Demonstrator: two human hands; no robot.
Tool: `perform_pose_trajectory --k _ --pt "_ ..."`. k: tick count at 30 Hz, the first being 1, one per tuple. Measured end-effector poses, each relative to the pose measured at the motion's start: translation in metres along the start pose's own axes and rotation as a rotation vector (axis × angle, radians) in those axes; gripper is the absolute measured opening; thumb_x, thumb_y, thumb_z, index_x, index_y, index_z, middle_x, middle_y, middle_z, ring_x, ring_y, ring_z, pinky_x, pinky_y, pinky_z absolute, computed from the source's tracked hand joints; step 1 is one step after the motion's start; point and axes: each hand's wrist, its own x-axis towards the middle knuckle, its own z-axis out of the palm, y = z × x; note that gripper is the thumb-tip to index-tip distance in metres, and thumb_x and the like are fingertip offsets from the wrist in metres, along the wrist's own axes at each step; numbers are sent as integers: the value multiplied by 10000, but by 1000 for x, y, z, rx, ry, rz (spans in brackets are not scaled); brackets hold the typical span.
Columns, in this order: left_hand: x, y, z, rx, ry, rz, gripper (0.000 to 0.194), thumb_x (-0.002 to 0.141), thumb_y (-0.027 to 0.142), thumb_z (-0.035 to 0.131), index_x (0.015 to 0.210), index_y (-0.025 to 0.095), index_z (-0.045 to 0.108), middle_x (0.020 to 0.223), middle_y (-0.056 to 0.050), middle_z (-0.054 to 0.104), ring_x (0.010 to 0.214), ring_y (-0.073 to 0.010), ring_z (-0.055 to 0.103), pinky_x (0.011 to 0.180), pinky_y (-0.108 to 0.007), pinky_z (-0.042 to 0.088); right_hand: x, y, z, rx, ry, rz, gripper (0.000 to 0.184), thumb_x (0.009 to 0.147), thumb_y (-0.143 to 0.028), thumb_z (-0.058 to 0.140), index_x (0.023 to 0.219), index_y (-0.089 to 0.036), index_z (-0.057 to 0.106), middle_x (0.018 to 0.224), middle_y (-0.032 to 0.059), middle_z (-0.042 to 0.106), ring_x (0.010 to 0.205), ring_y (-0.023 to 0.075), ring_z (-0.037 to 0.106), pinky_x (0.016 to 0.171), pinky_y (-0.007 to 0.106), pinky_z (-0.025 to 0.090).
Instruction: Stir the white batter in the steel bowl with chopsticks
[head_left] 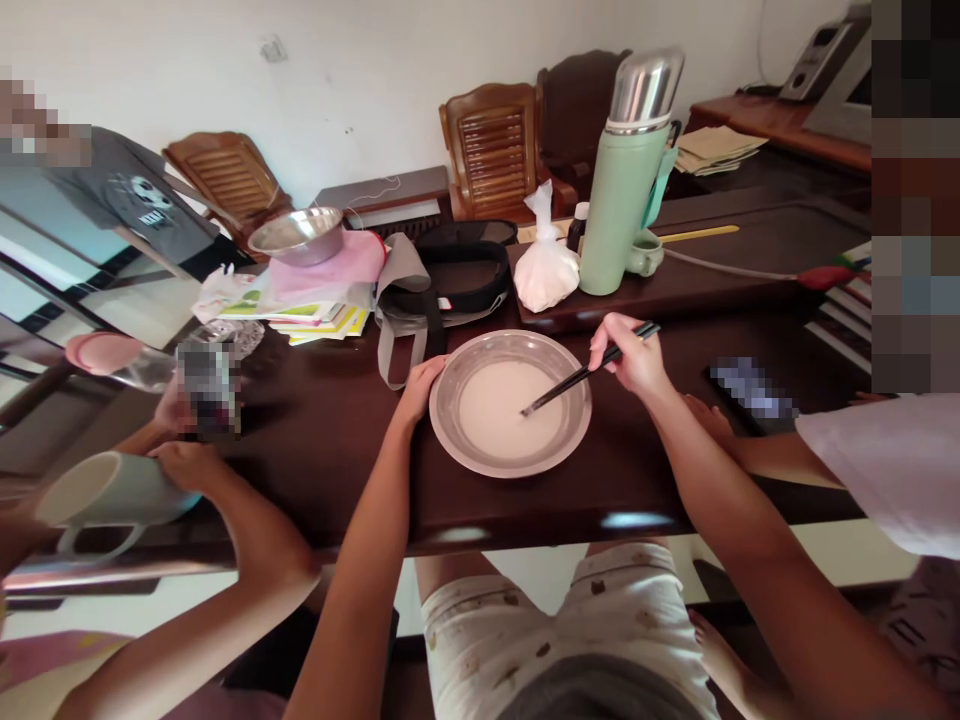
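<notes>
A wide metal bowl [512, 466] stands on the dark table in front of me, holding a smooth, whitish liquid [495, 395]. My left hand [421, 388] grips the bowl's left rim, its fingers partly hidden behind the edge. In my right hand [628, 352], closed above the right rim, is a pair of black chopsticks [574, 378]. Their tips dip into the liquid near the middle. Behind the bowl sits a knotted clear bag of white powder [546, 272], touched by neither hand.
Behind stand a green thermos [624, 210], a small cup [645, 254] and a black-and-grey strapped bag [465, 275]. A second metal bowl [298, 238] rests on a pink cloth at left. A neighbour's hands hold a phone [208, 390] beside a large mug [120, 495]. Another person's arm [780, 458] lies at right.
</notes>
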Motion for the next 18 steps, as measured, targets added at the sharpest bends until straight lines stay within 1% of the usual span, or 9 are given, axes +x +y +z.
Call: perform_pose_trajectory --k 2,4,6,8,9,10,13,15,18 --pt "-1 1 0 3 -3 2 453 773 481 581 985 107 722 1068 -94 693 1063 -280 588 954 -345 421 -1 0 2 -39 -146 76 433 792 -572 589 645 -168 634 507 38 649 408 108 542 331 196 315" --pt "-1 2 0 7 3 3 453 778 480 573 983 104 721 1063 -95 694 1053 -278 591 949 -346 424 -2 1 3 -77 -197 91 399 788 -547 613 700 -162 666 596 57 694 490 121 601 374 193 371" --pt "-1 2 0 10 10 4 451 782 476 570 984 101 719 1063 -96 694 1053 -278 590 951 -348 422 -1 1 2 -65 -84 27 404 793 -541 613 667 -160 656 567 48 681 431 96 552 361 193 352" --pt "-2 2 0 14 9 7 447 782 468 571 988 99 718 1068 -96 693 1062 -279 585 960 -349 416 1 2 0 -18 44 -39 443 801 -557 591 598 -164 613 467 24 623 335 71 450 317 196 287" --pt "-2 2 0 15 5 7 447 781 465 572 993 98 717 1075 -96 691 1067 -280 583 964 -350 413 1 2 0 -2 45 -41 453 804 -562 584 583 -167 599 439 17 601 319 70 432 305 197 266" --pt "-2 2 0 15 2 5 450 779 464 573 996 97 717 1080 -97 690 1068 -281 582 965 -351 412 0 2 0 1 4 -23 450 804 -563 582 589 -168 601 439 17 602 328 76 452 305 195 269" --pt "-2 2 0 17 7 -6 462 776 470 568 1002 95 713 1091 -100 687 1063 -281 583 958 -353 416 -2 0 2 -78 -184 74 390 795 -539 611 699 -165 663 583 50 686 499 125 614 368 189 378" --pt "-2 2 0 19 14 -7 462 777 473 563 1000 97 712 1096 -101 685 1064 -279 582 960 -353 413 -1 -1 2 -92 -129 47 370 791 -522 626 702 -165 665 603 49 693 499 116 608 377 187 384" --pt "-2 3 1 24 3 4 459 779 479 561 993 103 714 1084 -99 689 1059 -276 584 960 -350 413 0 -2 -1 0 79 -60 418 810 -529 597 588 -174 591 441 4 597 330 69 439 308 190 260"
